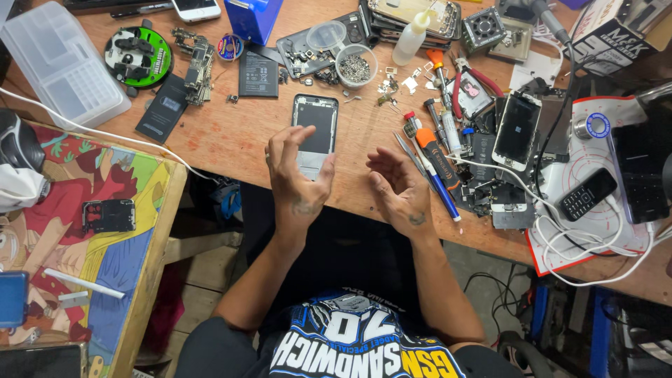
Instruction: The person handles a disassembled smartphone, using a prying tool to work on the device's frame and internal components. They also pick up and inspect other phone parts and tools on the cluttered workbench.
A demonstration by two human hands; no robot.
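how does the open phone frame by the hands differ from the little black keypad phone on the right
The phone frame is a larger, stripped shell lying on bare wood by the left hand; the keypad phone is small, intact, with buttons, and rests tilted on the red-and-white mat. Both are dark and lie flat.

bare forearms, left hand (297,175) with a small dark tattoo near the wrist and a ring on one finger, right hand (399,189) with a small dark tattoo, black shirt (357,343) printed in blue, white and yellow, dark trousers
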